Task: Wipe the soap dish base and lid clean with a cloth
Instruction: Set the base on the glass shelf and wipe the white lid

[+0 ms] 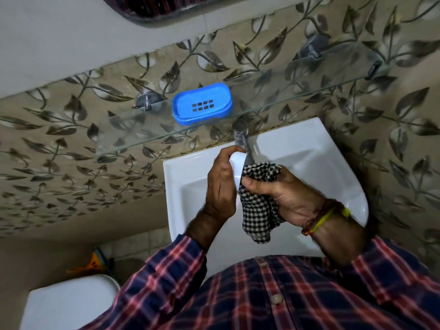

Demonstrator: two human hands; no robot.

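The blue soap dish base [202, 104], with a slotted drain in its middle, sits on the glass shelf [133, 136] above the basin. Over the white sink [309, 158], my left hand [220, 184] grips a white lid [237, 163], mostly hidden by my fingers. My right hand [283, 191] is closed on a black-and-white checked cloth [258, 210], pressed against the lid's edge. The cloth's loose end hangs down below both hands.
A chrome tap [241, 135] stands at the back of the sink, just above my hands. Leaf-patterned tiles cover the wall. A white toilet tank [69, 303] is at lower left, with an orange and green object [95, 260] beside it.
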